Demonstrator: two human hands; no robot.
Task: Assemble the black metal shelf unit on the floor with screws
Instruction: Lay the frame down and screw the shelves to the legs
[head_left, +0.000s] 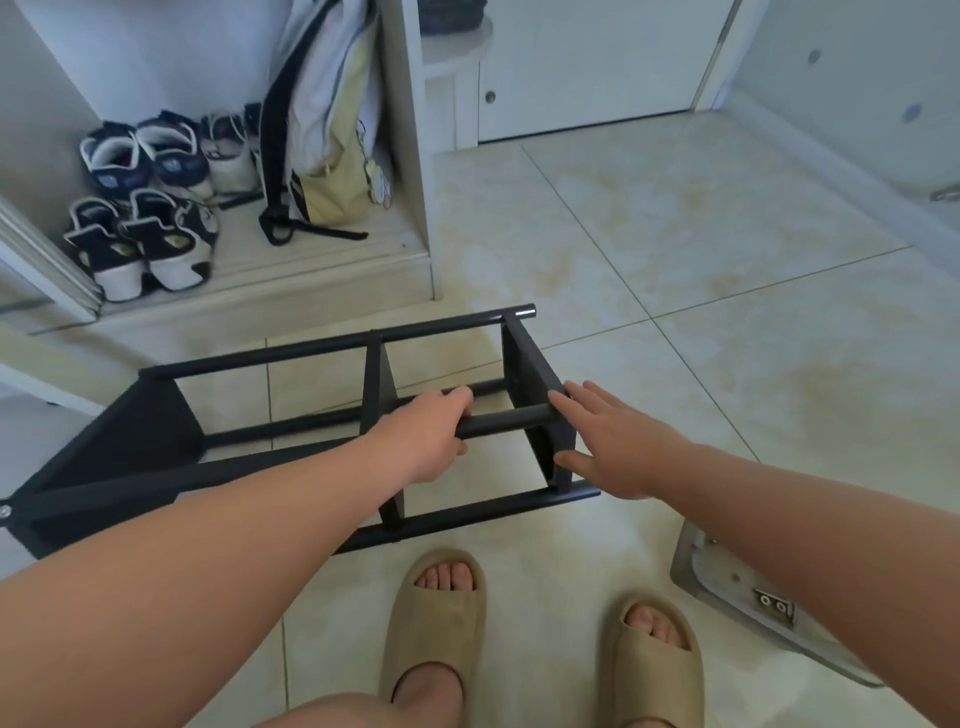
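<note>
A view from above, looking down a standing person's bare arms. The black metal shelf unit (337, 344) lies on its side on the pale tiled floor (675, 249), just in front of the person's tan sandals (436, 623). It is an open frame of round bars joined by flat panels, and looks largely put together.

The frame is probably stiff and fairly light, with smooth painted tubes that could slip in a loose grip. The round bars look like the best place to take hold, as the thin panel edges would dig into the hand.

The left hand (431, 441) reaches forward and wraps its fingers over the nearest raised bar (511, 418). The right hand (618, 447) is spread flat with straight fingers against the end panel (535, 374), seemingly steadying it and holding nothing.

A screw head (5, 512) shows at the frame's far left end. A grey object (727, 587) at the lower right is partly hidden and may be door hardware. Shoes (145, 223) and a backpack (322, 130) sit in an alcove behind.
</note>
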